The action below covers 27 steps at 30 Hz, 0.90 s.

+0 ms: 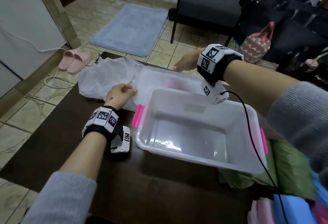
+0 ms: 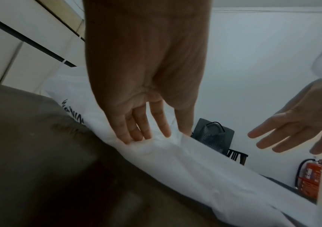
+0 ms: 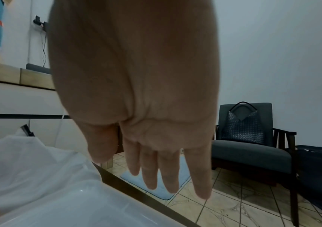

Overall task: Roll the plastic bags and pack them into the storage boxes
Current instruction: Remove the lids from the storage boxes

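Observation:
A white plastic bag [image 1: 106,74] lies spread at the back left of the dark table [image 1: 124,179]. My left hand [image 1: 131,89] rests on its near edge; in the left wrist view its straight fingers [image 2: 136,135] touch the bag [image 2: 195,165]. An empty translucent storage box [image 1: 177,91] with pink latches stands in the middle. Behind it is a second translucent box [image 1: 159,74] with something pink showing through. My right hand [image 1: 177,67] hovers over that box's far edge, fingers [image 3: 168,184] straight and holding nothing, with the box [image 3: 82,207] below it.
Green plastic [image 1: 284,167] and blue and pink bags [image 1: 292,209] lie at the front right. A black cable [image 1: 252,135] from my right wrist crosses the near box. Beyond the table are a blue mat [image 1: 129,28], pink slippers [image 1: 74,62] and a dark armchair [image 1: 209,5].

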### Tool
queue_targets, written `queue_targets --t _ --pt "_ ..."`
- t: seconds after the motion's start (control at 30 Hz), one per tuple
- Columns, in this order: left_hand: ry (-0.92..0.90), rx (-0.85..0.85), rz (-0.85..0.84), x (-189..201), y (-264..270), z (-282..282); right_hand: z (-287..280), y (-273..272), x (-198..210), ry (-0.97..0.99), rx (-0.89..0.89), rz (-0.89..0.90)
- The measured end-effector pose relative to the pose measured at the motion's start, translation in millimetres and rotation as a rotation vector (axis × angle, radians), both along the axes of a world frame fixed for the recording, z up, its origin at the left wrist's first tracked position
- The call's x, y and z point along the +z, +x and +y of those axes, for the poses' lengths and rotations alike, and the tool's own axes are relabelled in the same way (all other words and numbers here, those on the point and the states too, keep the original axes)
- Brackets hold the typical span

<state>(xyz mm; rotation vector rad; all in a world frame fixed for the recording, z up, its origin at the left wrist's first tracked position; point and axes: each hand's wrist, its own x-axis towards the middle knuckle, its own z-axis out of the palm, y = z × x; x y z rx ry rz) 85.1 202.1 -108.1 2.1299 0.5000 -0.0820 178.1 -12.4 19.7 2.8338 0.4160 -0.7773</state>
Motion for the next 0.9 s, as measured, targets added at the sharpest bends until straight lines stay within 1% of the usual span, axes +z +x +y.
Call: queue_targets --t 0.07,0.17,0.3,0.37,0.43,0.5,0.57,0.67,0.77,0.83,0.9 --pt "0.048 -0.026 0.006 3 -2 -2 -2 -5 3 0.062 -0.053 0.053" --pt "0.093 -0.054 0.002 8 -4 -4 -11 -15 18 0.259 -0.172 0.121" --pt "0.131 -0.102 0.034 24 -9 -6 -47 -32 43 0.490 -0.318 0.168" --pt "0.177 -0.151 0.049 42 -12 -7 -74 -41 50 0.562 -0.398 0.154" --pt "0.262 -0.207 0.049 64 -16 -7 -103 -50 53 0.610 -0.472 0.119" --pt "0.366 -0.269 0.049 92 -17 -14 -135 -60 54 0.640 -0.553 0.078" --pt "0.403 -0.294 0.011 125 -13 -29 -171 -70 51 0.660 -0.629 0.023" --pt "0.387 -0.342 -0.091 180 -4 -78 -228 -85 46 0.693 -0.777 -0.122" --pt "0.303 -0.456 -0.165 220 0 -157 -279 -103 42 0.666 -0.909 -0.253" --pt "0.297 -0.565 -0.180 230 -2 -220 -310 -114 38 0.631 -0.993 -0.323" --pt "0.341 -0.644 -0.135 223 -6 -280 -340 -127 35 0.573 -1.055 -0.389"
